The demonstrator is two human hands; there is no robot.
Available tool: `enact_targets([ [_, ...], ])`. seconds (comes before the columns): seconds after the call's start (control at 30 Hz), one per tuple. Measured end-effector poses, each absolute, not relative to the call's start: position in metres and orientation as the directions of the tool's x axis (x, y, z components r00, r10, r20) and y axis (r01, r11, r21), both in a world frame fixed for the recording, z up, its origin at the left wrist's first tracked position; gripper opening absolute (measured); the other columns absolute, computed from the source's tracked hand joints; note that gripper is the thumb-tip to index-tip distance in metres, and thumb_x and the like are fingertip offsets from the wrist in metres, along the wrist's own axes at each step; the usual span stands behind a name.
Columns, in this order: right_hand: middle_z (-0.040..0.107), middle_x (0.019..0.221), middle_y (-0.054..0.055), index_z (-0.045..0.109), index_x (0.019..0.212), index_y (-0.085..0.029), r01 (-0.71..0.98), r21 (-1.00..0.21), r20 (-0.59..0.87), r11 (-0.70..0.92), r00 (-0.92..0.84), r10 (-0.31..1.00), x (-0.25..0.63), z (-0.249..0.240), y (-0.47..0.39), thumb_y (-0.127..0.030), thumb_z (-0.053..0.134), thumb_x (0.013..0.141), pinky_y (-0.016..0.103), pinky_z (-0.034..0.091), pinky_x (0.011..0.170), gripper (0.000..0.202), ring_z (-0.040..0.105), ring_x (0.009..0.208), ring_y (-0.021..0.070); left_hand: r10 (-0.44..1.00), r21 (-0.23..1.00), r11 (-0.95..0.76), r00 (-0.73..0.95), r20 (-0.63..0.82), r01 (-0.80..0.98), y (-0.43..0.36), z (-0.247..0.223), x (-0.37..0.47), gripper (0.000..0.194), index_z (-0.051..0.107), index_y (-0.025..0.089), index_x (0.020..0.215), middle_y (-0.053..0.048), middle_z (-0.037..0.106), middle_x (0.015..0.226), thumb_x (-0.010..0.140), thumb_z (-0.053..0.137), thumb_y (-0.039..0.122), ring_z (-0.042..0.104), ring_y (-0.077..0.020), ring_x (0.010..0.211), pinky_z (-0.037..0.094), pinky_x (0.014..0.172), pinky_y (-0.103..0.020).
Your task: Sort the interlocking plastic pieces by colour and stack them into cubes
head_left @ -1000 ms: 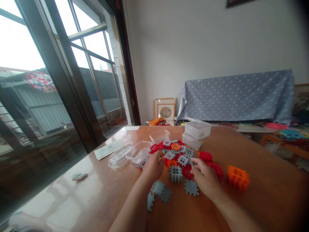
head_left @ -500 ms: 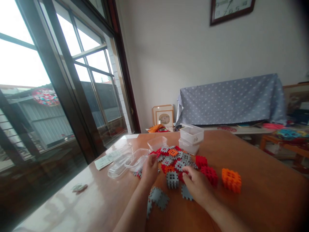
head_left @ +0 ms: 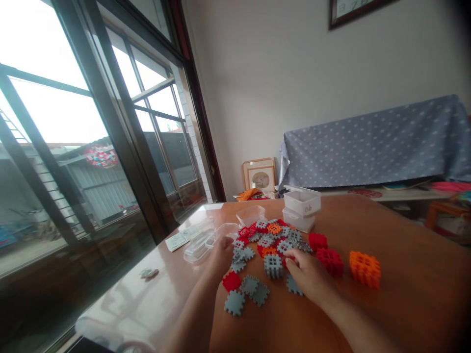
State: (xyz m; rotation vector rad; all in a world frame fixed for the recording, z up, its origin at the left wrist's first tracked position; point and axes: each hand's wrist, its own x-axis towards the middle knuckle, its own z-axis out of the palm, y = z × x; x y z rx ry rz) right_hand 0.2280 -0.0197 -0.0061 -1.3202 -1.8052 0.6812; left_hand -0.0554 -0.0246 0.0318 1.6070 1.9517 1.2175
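A heap of grey, red and orange toothed plastic tiles [head_left: 266, 240] lies on the wooden table. At its left edge is my left hand [head_left: 222, 254], its fingers bent near grey tiles; whether it holds one is hidden. My right hand [head_left: 303, 269] rests at the heap's right front, thumb and fingers curled near red tiles, their tips partly hidden. Between the hands stands a grey tile stack [head_left: 273, 266]. Red stacks [head_left: 329, 262] and an orange stack [head_left: 364, 269] are to the right. Loose grey tiles [head_left: 234, 302] and a red tile [head_left: 231, 281] lie in front.
Two stacked white tubs [head_left: 302, 202] stand behind the heap. Clear plastic containers [head_left: 197, 249] and a paper sheet [head_left: 179, 239] are on the left. A small object [head_left: 149, 273] lies farther left on the table [head_left: 401, 245]. A window is at the left.
The view has turned left, so the table's contents appear farther right. My left hand has moved left relative to the heap, uncovering grey tiles and a red tile. My right hand is nearly unmoved.
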Motion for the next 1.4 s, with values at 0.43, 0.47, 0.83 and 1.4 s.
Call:
enact_targets([
  [0.43,0.077,0.084,0.002,0.072,0.098,-0.025,0.472,-0.805,0.302,0.359,-0.196,0.933,0.224,-0.009,-0.023,-0.043,0.053,0.085,0.031,0.048,0.073,0.029,0.07,0.083,0.0241,0.966,0.341,0.116,-0.185,0.179,0.933,-0.043,0.02,-0.045,0.026,0.062,0.021,0.104,-0.01,0.069,0.11,0.082,0.05,0.013,0.061,-0.0262,0.107,0.042,0.091,-0.034],
  [0.47,0.077,0.084,0.002,0.072,0.098,-0.026,0.477,-0.801,0.303,0.361,-0.196,0.933,0.225,-0.008,-0.023,-0.043,0.052,0.085,0.031,0.048,0.073,0.029,0.07,0.083,0.0241,0.968,0.339,0.101,-0.171,0.183,0.935,-0.043,0.02,-0.045,0.028,0.062,0.021,0.104,-0.01,0.068,0.111,0.08,0.051,0.012,0.06,-0.0258,0.107,0.043,0.091,-0.034],
  [0.83,0.078,0.094,0.003,0.071,0.099,-0.026,0.498,-0.787,0.297,0.365,-0.213,0.931,0.225,-0.008,-0.021,-0.044,0.05,0.088,0.03,0.048,0.077,0.03,0.071,0.091,0.0241,0.993,0.263,0.091,-0.107,0.048,0.961,-0.03,0.042,-0.041,0.039,0.06,0.025,0.115,-0.013,0.063,0.118,0.077,0.062,0.018,0.062,-0.0291,0.106,0.046,0.088,-0.038],
  [1.4,0.077,0.088,0.004,0.071,0.1,-0.024,0.521,-0.769,0.319,0.369,-0.187,0.929,0.229,-0.007,-0.017,-0.044,0.047,0.09,0.031,0.047,0.075,0.032,0.07,0.083,0.0231,0.997,0.22,0.009,-0.026,0.074,0.976,-0.017,0.037,-0.048,0.036,0.06,0.021,0.109,-0.011,0.057,0.116,0.073,0.059,0.016,0.061,-0.0222,0.089,0.048,0.074,-0.031],
])
